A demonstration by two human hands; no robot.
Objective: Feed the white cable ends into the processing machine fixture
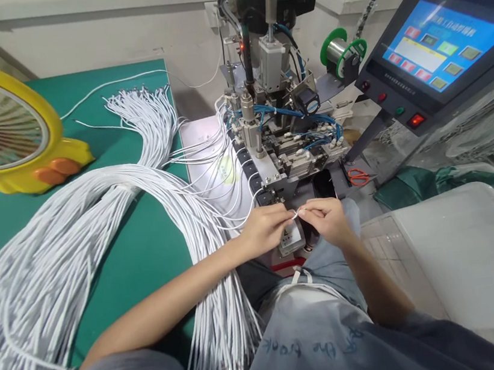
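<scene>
Close in front of my body, my left hand (267, 228) pinches a thin white cable (295, 214) near its end. My right hand (325, 218) meets it from the other side, fingers pressed together at the cable's tip; the tip itself is mostly hidden. Both hands are just below the front of a machine (267, 164) with metal cylinders and blue air hoses. Several white cables run from its left side to a large bundle of white cables (171, 201), which drapes over the green table (146, 247) beneath my left forearm.
A yellow fan (53, 113) stands at the left. A green-flanged wire spool (341, 51) sits behind the machine, and a control screen (442, 44) is at the right. Red-handled scissors (359, 177) lie beside the machine. A translucent white bin (474, 252) is at my right.
</scene>
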